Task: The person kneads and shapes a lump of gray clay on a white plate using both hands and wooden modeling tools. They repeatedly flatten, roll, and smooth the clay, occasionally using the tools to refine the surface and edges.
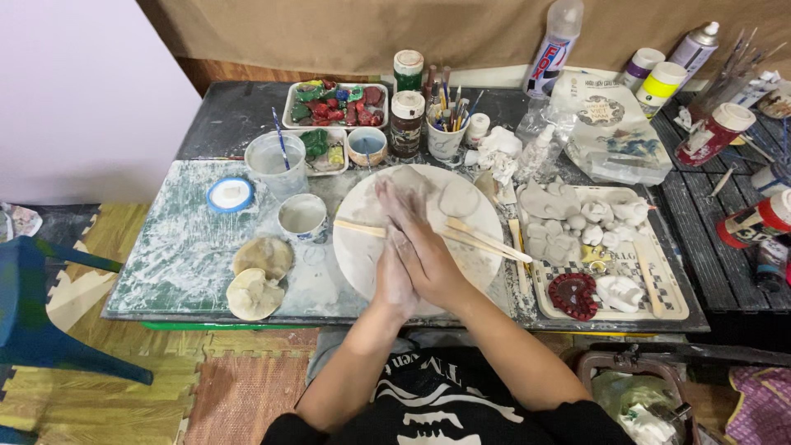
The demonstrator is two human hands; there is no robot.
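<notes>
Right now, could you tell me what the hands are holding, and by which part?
The hands are pressed palm to palm above the round board. Whether any clay sits between them cannot be told; the palms hide it.

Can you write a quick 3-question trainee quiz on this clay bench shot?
1. True or false: the left hand and right hand are pressed together over the round board.
2. What lies across the round board? A) wooden sticks B) scissors C) a ruler
3. On which side of the board is the tray of clay pieces?

Key
1. True; palms meet, and whether clay sits between them cannot be seen.
2. A, the wooden sticks.
3. The person's right; it also holds a red heart-shaped piece.
</notes>
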